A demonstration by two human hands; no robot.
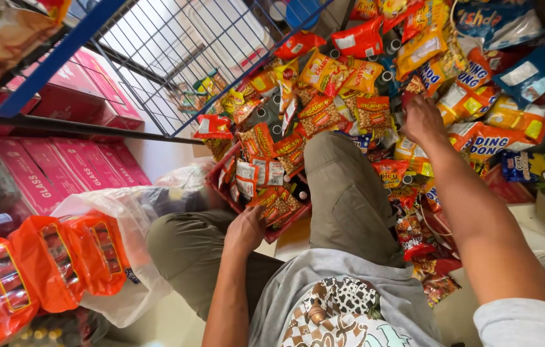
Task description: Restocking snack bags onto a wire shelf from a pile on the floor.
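Grey printed shirt (pixel 343 302) nearest; left hand (pixel 245 230) clamps the red crate (pixel 272 232) rim, crinkly nut packets (pixel 266 160) inside. Right hand (pixel 421 119) curls onto glossy snack bags (pixel 472 90), grip hidden.

Both hands (pixel 245 230) (pixel 421 119) touch (seemingly grip) snack packets (pixel 324 115).

Snack packets (pixel 324 115) heaped ahead of the knee (pixel 343 186), wire rack (pixel 176 51) behind-left, boxes (pixel 60 173) far left.

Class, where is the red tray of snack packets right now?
The red tray sits centre in the head view, between the knees, left hand on its near edge.
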